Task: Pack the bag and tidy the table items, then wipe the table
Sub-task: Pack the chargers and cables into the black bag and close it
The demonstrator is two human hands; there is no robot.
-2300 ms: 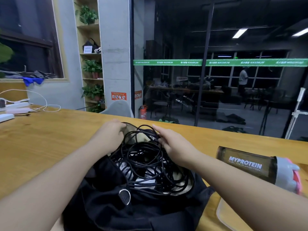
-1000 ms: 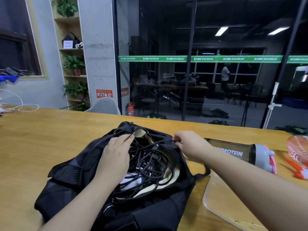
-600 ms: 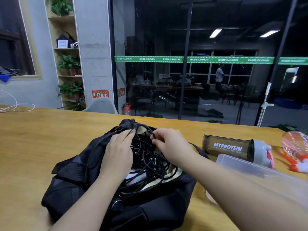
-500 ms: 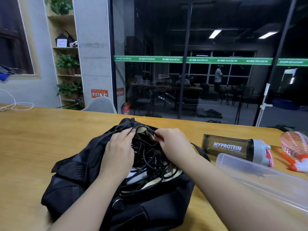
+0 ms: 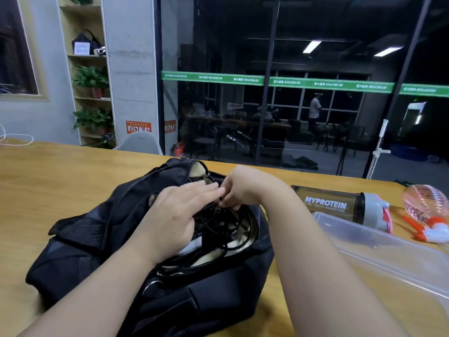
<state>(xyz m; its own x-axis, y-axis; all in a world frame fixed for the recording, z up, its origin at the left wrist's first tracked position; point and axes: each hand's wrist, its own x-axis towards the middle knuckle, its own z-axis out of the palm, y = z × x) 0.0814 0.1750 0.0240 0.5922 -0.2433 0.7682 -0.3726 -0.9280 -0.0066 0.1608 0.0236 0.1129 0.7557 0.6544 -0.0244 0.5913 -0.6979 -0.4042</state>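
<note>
Head view: both hands work at the mouth of the black bag (image 5: 102, 229) on the worktop (image 5: 48, 176). Left hand (image 5: 177, 215) lies flat, fingers straight, on the black cables (image 5: 218, 229); right hand (image 5: 243, 188) pinches a cable beside it.

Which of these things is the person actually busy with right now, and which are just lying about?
In use:
- black bag, open on the table
- tangle of black cables in its mouth
- left hand, flat on the cables
- right hand, fingers curled at the cables

Lying about, untouched:
- shaker bottle, on its side
- clear plastic box
- pink spray bottle
- white cord, far left
</note>
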